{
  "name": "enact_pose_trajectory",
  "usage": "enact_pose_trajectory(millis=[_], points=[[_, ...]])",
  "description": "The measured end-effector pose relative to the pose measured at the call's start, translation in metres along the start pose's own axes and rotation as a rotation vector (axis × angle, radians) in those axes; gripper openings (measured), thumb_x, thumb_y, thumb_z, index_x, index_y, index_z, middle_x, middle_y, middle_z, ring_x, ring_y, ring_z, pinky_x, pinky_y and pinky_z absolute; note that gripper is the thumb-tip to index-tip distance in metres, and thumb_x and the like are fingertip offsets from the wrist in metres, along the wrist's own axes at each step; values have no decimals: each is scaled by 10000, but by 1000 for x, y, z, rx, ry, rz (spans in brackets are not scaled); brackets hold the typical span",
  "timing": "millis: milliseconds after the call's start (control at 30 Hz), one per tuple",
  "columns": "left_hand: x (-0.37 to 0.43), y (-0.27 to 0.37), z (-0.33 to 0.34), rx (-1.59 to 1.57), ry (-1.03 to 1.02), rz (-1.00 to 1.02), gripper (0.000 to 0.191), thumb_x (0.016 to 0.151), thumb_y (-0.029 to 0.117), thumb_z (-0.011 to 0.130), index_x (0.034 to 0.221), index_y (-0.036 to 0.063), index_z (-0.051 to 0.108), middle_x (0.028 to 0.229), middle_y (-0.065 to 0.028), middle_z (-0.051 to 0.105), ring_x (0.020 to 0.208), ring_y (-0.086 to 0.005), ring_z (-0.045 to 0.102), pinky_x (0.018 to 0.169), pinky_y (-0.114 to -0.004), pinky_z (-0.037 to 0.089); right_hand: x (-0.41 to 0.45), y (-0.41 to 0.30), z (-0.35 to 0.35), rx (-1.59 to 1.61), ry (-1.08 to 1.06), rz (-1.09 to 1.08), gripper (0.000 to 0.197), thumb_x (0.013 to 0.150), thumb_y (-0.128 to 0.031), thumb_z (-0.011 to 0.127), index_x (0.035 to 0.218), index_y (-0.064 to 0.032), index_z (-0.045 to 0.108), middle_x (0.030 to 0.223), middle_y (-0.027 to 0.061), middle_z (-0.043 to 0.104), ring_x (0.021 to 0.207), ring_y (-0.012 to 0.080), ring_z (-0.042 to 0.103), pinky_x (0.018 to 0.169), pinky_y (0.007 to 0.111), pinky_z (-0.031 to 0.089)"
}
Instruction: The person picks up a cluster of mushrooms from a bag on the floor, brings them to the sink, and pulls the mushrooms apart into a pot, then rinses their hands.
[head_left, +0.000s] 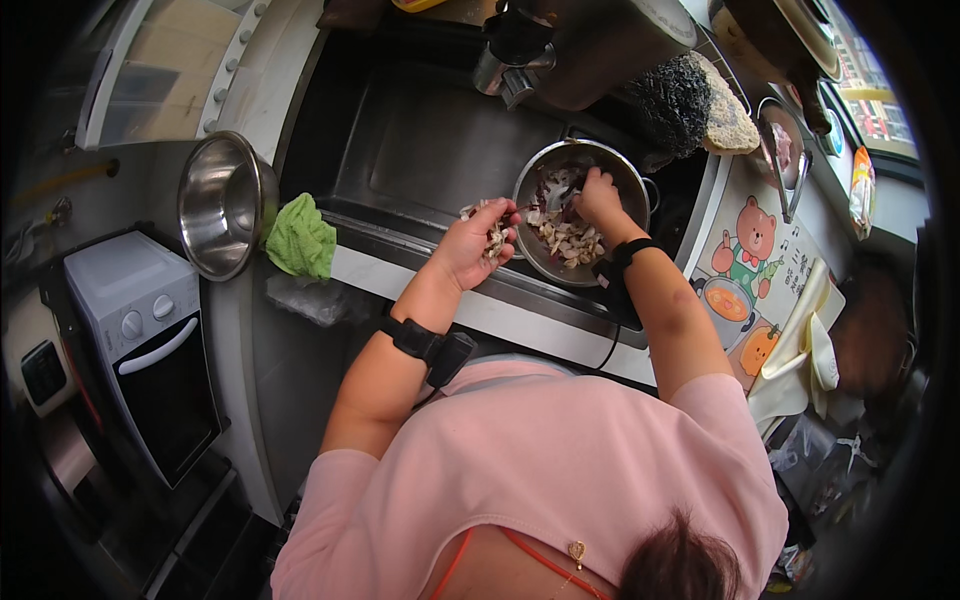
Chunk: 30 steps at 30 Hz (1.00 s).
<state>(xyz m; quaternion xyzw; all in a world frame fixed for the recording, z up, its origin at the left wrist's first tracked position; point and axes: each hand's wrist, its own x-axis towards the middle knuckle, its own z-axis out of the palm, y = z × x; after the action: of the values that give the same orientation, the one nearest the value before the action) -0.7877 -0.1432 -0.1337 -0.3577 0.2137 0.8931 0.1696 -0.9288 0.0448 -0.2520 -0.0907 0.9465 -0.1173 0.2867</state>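
Observation:
A stainless steel pot (534, 154) with a loop handle stands at the right part of the sink (442, 142). Pale and purplish chopped food pieces (566, 238) lie in it, too small to identify surely. My left hand (480, 238), just left of the pot's rim, is closed around a clump of similar pale pieces (496, 241). Reaching inside the pot, my right hand (600, 201) has its fingers down among the pieces at the far side. The fingertips are partly hidden, so whether they pinch anything cannot be told.
A steel faucet (514, 79) hangs over the sink's far side. Left of the sink are a steel bowl (225, 206) tilted on its side and a green cloth (301, 238). A cartoon mat (750, 277) covers the right counter. A small white oven (142, 300) stands lower left.

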Motion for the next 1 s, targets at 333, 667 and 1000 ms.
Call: enact_pose_trajectory(millis=[333, 667, 1000], points=[[-3, 4, -8, -4, 10, 14, 142, 880, 222, 523, 884, 83, 552, 790, -20, 559, 654, -100, 530, 493, -212, 452, -23, -47, 8, -47, -154, -441, 877, 588, -245, 754, 1311, -101, 279, 1219, 205, 374, 1103, 409, 417, 907, 455, 396], [-7, 5, -15, -32, 46, 29, 135, 881, 218, 518, 886, 87, 549, 784, -16, 556, 648, -97, 528, 491, -212, 450, -28, -83, 19, -171, -133, -483, 305, 805, -139, 509, 1087, -31, 474, 1145, 217, 453, 1059, 404, 458, 838, 433, 440], [0, 3, -12, -51, 52, 34, 151, 888, 220, 501, 915, 83, 556, 805, -20, 572, 693, -115, 551, 560, -235, 486, -10, -48, 16, 241, -327, -435, 326, 669, -113, 635, 979, -17, 602, 965, 183, 609, 919, 319, 577, 784, 362, 450]])
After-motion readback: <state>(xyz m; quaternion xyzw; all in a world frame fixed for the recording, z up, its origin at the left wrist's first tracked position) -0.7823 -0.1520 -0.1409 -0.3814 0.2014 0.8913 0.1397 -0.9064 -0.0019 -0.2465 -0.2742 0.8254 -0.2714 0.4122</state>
